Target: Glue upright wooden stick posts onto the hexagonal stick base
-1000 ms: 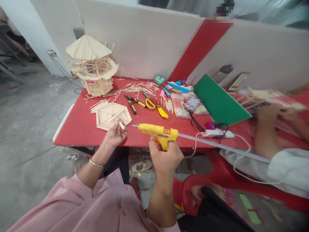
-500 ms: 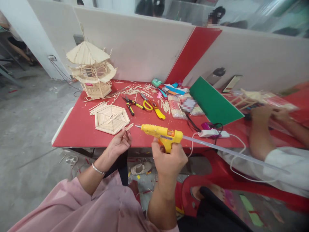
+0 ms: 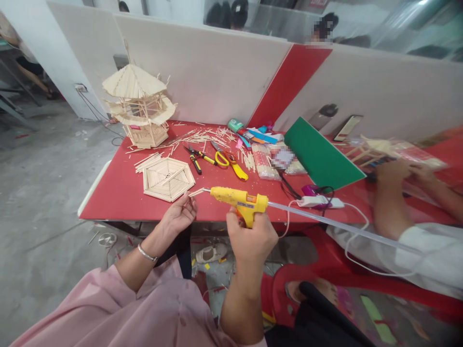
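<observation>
Between the fingertips of my left hand (image 3: 181,213) are short thin wooden sticks (image 3: 197,192), pointing right. My right hand (image 3: 251,236) is wrapped round the handle of a yellow hot glue gun (image 3: 235,197), whose metal nozzle is at the sticks' free end. A long clear glue stick (image 3: 318,219) runs out of the gun's back. Just beyond my left hand a hexagonal panel of wooden sticks (image 3: 169,179) lies flat on the red table (image 3: 119,200).
A wooden stick pavilion (image 3: 139,106) stands at the back left. Behind the panel lie pliers (image 3: 195,156), yellow-handled scissors (image 3: 226,159) and scattered sticks (image 3: 202,135). A green board (image 3: 321,154) leans at the right, near a white power strip (image 3: 320,201) and a co-worker's arms (image 3: 394,193).
The glue gun has shifted slightly left, and its nozzle now meets the end of the sticks. The sticks have tilted a little flatter in my left hand.
</observation>
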Demonstrator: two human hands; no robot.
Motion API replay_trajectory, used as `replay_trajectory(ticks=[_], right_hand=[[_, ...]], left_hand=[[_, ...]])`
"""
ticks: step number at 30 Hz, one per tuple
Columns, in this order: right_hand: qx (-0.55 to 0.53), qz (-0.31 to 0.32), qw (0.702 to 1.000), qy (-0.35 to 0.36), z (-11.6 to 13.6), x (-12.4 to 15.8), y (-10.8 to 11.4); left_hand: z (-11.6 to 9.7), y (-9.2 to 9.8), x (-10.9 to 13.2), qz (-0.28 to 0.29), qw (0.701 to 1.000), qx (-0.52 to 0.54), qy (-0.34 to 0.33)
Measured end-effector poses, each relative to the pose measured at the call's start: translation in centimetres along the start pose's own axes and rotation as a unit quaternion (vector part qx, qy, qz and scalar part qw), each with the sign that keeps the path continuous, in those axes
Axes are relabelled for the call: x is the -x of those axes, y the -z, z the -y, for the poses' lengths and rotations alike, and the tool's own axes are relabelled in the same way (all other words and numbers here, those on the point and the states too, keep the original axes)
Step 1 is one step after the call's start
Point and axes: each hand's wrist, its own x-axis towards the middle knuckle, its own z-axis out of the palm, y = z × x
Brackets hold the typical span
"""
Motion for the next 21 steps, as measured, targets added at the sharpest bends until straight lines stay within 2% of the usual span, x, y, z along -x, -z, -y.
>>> replay_trajectory(ticks=[15, 21], right_hand=[[0.024, 0.027, 0.999, -0.005, -0.04, 0.10, 0.22], [0.035, 0.015, 0.999, 0.013, -0.12, 0.00, 0.31]], left_hand=[[-0.30, 0.64, -0.09, 0.023, 1.000, -0.004, -0.006], [-0.35, 0.63, -0.24, 0.021, 1.000, -0.007, -0.005]])
